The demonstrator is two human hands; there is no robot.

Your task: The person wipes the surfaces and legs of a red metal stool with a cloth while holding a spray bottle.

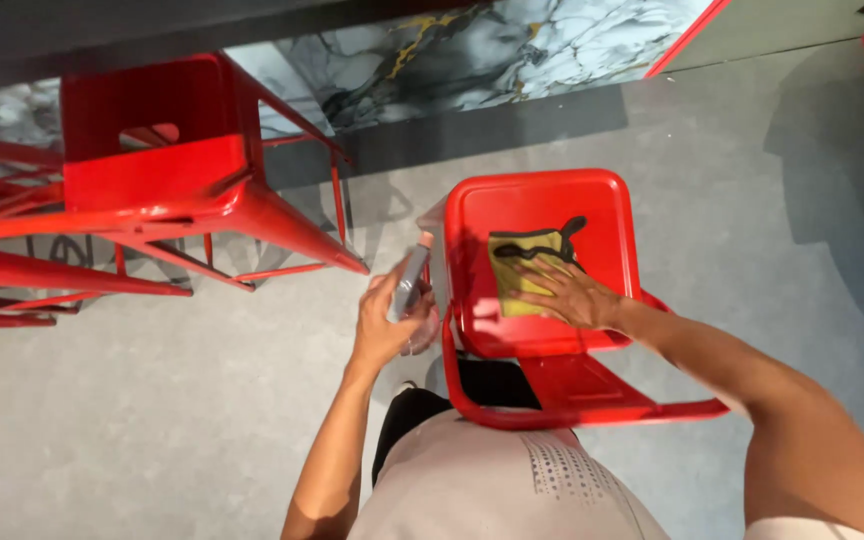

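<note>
one cloth (524,272), one bottle (411,283), two stools (542,200)

Your right hand (572,295) lies on a soft yellow cloth (524,270) with a dark edge. The red chair (542,200) under it is smooth, shiny painted metal. Your left hand (387,325) holds a clear, shiny bottle (410,285). The grey floor (152,420) looks dull.
</note>
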